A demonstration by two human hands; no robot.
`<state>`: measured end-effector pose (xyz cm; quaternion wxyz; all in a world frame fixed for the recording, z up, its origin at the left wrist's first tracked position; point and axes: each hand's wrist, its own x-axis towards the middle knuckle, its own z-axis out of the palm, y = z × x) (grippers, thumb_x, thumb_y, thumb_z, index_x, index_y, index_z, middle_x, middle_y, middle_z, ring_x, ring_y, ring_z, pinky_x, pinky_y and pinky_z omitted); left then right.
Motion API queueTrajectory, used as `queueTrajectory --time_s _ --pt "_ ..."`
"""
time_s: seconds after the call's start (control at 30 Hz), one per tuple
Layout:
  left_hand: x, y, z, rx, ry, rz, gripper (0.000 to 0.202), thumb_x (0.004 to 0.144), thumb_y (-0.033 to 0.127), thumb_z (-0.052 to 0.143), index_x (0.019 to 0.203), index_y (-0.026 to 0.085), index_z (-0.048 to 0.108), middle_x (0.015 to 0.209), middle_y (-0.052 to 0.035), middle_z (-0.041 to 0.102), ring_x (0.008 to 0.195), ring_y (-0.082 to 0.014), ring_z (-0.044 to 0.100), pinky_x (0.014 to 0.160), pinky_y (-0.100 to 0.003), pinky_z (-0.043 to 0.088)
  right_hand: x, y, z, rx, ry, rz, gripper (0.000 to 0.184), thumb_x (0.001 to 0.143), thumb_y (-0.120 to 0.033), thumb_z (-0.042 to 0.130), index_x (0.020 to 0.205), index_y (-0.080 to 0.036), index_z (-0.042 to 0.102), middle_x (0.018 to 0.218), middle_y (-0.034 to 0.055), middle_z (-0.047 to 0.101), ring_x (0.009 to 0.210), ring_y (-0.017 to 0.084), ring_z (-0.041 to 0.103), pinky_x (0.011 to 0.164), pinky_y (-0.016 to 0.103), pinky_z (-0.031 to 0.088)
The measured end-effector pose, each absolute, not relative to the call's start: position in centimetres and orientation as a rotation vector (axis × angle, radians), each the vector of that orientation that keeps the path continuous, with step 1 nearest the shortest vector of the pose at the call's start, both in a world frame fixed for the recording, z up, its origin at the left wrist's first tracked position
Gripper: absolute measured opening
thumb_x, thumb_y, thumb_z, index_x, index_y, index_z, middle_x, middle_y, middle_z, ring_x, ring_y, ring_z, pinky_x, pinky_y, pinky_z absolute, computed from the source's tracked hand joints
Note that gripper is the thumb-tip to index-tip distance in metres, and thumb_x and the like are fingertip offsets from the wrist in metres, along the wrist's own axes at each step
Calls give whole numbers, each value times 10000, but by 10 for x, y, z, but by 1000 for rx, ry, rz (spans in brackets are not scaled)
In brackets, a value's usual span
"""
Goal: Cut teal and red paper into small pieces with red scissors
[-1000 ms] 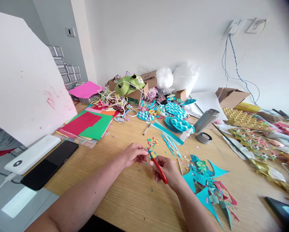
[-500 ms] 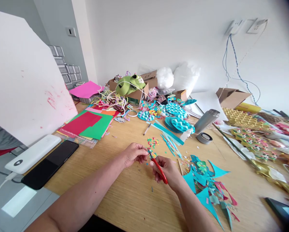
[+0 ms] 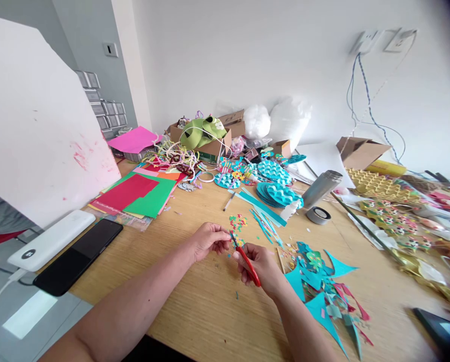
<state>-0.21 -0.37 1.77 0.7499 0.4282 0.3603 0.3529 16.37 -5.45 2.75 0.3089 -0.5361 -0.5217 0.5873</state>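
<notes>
My right hand is closed around the red handles of a pair of scissors, whose blades point up and left toward my left fingertips. My left hand pinches with thumb and forefinger beside the blade tips; whatever lies between them is too small to make out. Just beyond the blades is a small heap of colourful paper bits, some partly hidden by the scissors. Blue paper offcuts with red and green scraps lie to the right of my right hand.
Coloured paper sheets lie at the left, near a black phone and a white power bank. Blue wavy discs, a pen, blue strips and a steel flask sit farther back. Egg-tray card is at the right.
Almost nothing differs. Both hands and the scissors stay in nearly the same place.
</notes>
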Motion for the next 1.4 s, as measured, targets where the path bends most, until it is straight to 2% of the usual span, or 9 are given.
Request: queueTrajectory --time_s 1.4 --pt "-2 -2 16 972 808 792 227 598 299 696 696 119 599 522 7 591 398 -70 485 410 -193 332 163 -56 31 -1459 -1374 1551 405 603 -506 696 621 -187 447 450 -62 562 339 98 528 322 189 388"
